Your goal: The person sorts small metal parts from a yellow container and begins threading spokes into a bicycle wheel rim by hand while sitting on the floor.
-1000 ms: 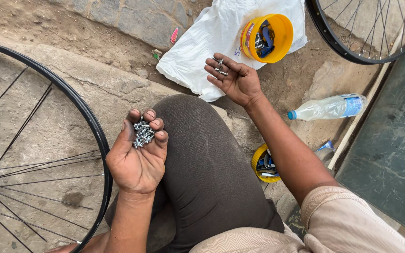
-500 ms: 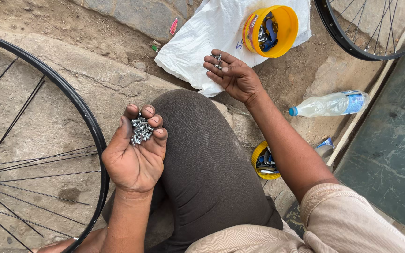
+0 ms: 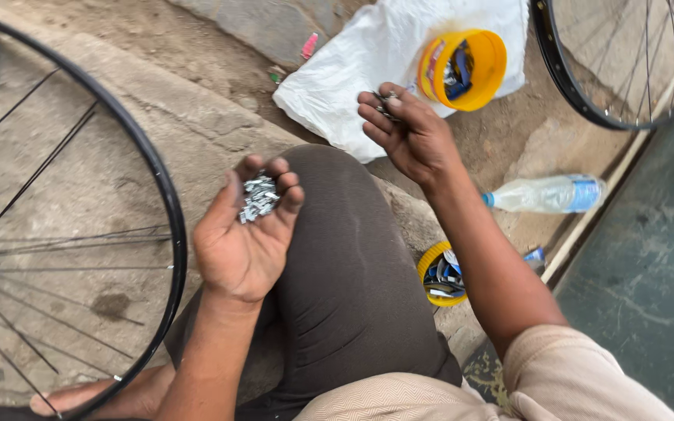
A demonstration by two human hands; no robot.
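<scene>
A bare wheel rim point(image 3: 167, 234) with thin spokes point(image 3: 48, 249) fills the nine o'clock side of the view, and a second wheel point(image 3: 579, 86) hangs in at one o'clock, as a person sits on a dusty stone floor point(image 3: 103, 101) with one knee in dark trousers point(image 3: 345, 273) raised at the centre. A white plastic sheet point(image 3: 352, 78) lies spread at twelve o'clock with a yellow tub point(image 3: 493, 62) of small parts tipped on it; a clear plastic bottle point(image 3: 548, 193) lies on its side at three o'clock, and a smaller yellow tub point(image 3: 429, 261) sits low beside the knee, at about four o'clock. The left hand point(image 3: 243, 242), palm up just left of the knee, is cupped with fingers half curled around a small heap of silver metal pieces point(image 3: 257, 196), probably spoke nipples, resting at the fingertips. The right hand point(image 3: 407, 132), held above the edge of the sheet, has its fingers drawn together and pinching a few of the same small pieces point(image 3: 388, 100); how many cannot be made out. The step in hand looks like sorting or counting fittings between the two hands. A next move would call for a light fingertip pick from the heap while the left palm stays level, since the pieces lie loose and could spill.
</scene>
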